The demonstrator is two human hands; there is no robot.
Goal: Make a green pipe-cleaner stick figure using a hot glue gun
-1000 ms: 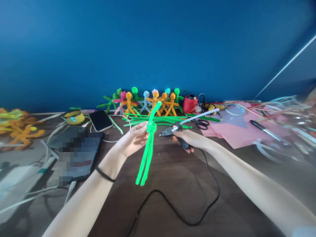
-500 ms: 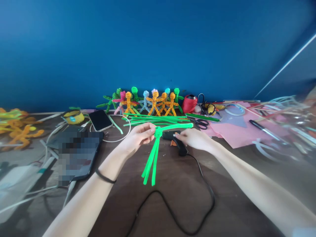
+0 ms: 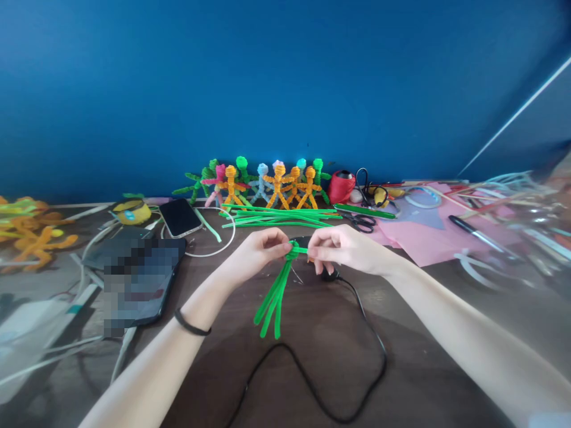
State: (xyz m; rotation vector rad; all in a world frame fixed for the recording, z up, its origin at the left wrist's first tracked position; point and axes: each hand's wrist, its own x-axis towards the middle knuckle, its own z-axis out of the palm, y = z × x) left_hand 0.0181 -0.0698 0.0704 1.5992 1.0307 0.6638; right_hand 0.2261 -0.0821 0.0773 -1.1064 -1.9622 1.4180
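Both my hands pinch a bright green pipe cleaner bundle (image 3: 276,294) above the dark wooden table (image 3: 321,333). My left hand (image 3: 259,252) grips its knotted top from the left. My right hand (image 3: 343,246) pinches the short free end at the knot from the right. The bundle's loose strands hang down and to the left toward me. A black glue gun (image 3: 329,274) lies on the table just behind and under my right hand, mostly hidden, its black cord (image 3: 357,380) looping toward me.
A row of pipe cleaner figures (image 3: 267,181) stands against the blue wall, with loose green pipe cleaners (image 3: 276,217) in front. A phone (image 3: 181,217) and a tablet (image 3: 138,279) lie left. Scissors (image 3: 361,221), red thread spool (image 3: 342,185) and pink paper (image 3: 423,235) lie right.
My right hand set the glue gun down on the table and came to pinch the pipe cleaner's free end. The bundle's upper end swung from upright to sideways and was gathered at the knot.
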